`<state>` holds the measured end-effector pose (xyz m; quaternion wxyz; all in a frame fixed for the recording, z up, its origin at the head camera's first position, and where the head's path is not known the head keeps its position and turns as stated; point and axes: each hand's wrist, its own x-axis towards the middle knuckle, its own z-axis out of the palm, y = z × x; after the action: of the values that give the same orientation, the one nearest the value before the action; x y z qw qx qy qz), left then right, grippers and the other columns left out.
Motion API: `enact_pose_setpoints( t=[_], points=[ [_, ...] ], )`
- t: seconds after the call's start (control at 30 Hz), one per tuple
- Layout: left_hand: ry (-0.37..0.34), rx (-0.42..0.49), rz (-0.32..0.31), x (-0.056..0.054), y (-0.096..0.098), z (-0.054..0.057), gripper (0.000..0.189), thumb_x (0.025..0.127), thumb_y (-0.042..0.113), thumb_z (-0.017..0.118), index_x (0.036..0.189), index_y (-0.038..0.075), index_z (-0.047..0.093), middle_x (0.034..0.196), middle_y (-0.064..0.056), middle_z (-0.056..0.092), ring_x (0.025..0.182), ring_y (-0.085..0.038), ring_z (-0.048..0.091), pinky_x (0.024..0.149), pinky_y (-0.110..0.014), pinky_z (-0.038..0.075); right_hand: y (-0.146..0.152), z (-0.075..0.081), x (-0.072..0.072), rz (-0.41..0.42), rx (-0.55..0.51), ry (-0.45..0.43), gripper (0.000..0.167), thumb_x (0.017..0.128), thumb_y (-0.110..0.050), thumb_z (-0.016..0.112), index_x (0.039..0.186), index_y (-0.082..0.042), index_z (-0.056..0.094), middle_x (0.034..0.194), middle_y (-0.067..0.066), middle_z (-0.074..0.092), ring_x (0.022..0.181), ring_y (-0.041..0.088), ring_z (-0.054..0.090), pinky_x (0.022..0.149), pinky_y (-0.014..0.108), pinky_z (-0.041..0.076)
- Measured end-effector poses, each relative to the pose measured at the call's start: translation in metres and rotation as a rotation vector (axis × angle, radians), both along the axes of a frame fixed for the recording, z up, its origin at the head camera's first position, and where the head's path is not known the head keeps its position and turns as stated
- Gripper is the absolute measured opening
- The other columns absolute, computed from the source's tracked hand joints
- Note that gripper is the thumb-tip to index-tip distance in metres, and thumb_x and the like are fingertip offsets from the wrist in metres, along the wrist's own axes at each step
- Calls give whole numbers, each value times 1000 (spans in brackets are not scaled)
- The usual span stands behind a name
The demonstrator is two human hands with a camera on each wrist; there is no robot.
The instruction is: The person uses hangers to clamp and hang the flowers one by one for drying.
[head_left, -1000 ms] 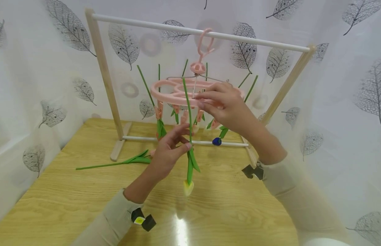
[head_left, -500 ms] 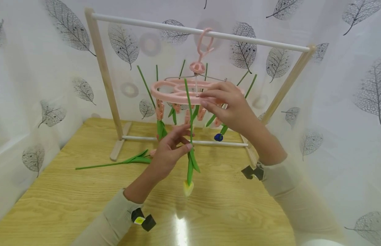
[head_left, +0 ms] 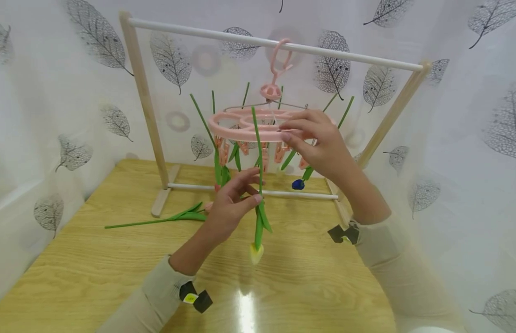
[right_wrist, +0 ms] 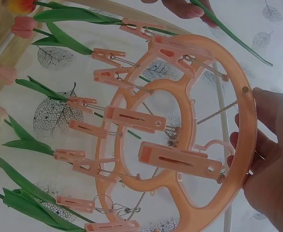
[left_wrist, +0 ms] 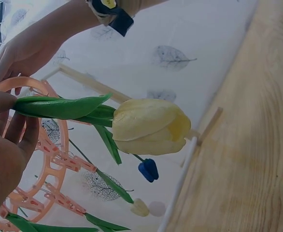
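My left hand (head_left: 233,201) pinches the stem of a pale yellow artificial tulip (left_wrist: 151,126), which hangs head down in the head view with its green stem end up in front of the hanger. My right hand (head_left: 318,143) holds the near rim of a round pink clip hanger (right_wrist: 247,125), thumb and fingers on either side of it in the right wrist view. Pink clothespins (right_wrist: 180,159) dangle under the ring. Several of them bear upside-down tulips, among them a blue tulip (head_left: 298,184) and a pink tulip (right_wrist: 23,27). Two large pins near my right hand hold nothing.
The hanger's hook (head_left: 279,60) sits over the white top bar (head_left: 199,33) of a wooden-legged rack. Another tulip (head_left: 158,222) lies on the wooden table (head_left: 95,268), left of my left hand. A leaf-patterned curtain (head_left: 449,115) stands behind.
The hanger has turned a little, with its clothespins and hanging tulips shifting sideways. My right hand has moved slightly right along with the rim. My left hand keeps the yellow tulip nearly still.
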<state>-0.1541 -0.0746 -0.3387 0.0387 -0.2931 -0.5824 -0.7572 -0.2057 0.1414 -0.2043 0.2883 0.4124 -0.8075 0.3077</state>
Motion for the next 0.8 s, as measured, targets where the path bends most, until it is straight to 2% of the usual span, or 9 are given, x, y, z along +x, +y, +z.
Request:
enact_pose_setpoints(
  t=[0.13,0.23,0.27,0.37,0.43,0.5,0.6,0.8],
  points=[
    [2,-3,2,0,1,-1,56,95,-7,60,148,4,45,127,-6,53,103,-15,55,86,-22,55,4,-2,2,-37,-66,30,24,92,-6,72,116,-3,74,125,13,66,121,22,52,100,35,42],
    [-5,-4,10,-1,0,0,55,95,-7,60,148,4,46,128,-8,53,102,-15,55,84,-22,55,2,-9,9,-31,-233,144,21,91,-2,72,112,1,74,118,17,66,120,23,54,104,35,43],
    [-8,-5,14,-1,0,0,55,95,-7,60,147,4,46,128,-9,53,102,-16,55,83,-21,55,0,-14,13,-10,-304,190,19,91,-2,72,109,3,74,115,19,66,119,25,55,106,37,43],
    [-20,-13,25,-1,-1,0,54,96,-5,60,147,5,47,130,-13,52,102,-16,55,82,-21,54,-9,-34,21,63,-490,299,16,92,-6,71,100,8,73,105,22,67,110,22,60,100,33,48],
    [-30,-16,28,-1,-2,0,54,96,-5,60,147,5,47,130,-14,52,102,-16,55,81,-20,54,-16,-50,25,96,-539,324,24,95,-14,70,97,10,71,101,23,66,103,19,62,92,29,51],
    [-35,-18,31,-2,-2,-1,54,96,-5,60,147,5,46,131,-14,52,102,-15,55,81,-21,54,-21,-65,26,96,-537,293,32,97,-22,69,99,9,71,101,22,65,97,14,61,84,23,50],
    [-29,-15,35,-2,-2,-1,53,96,-5,59,147,5,46,131,-15,51,101,-15,55,82,-21,55,-27,-84,23,75,-501,198,35,98,-26,67,106,9,70,107,21,64,94,16,61,85,24,51],
    [19,-23,64,-3,-3,0,52,96,-6,59,146,1,46,133,-25,49,100,-15,57,82,-21,55,-39,-100,12,45,-522,-39,30,94,-6,70,121,5,65,127,15,60,115,20,57,96,33,54]
  ],
)
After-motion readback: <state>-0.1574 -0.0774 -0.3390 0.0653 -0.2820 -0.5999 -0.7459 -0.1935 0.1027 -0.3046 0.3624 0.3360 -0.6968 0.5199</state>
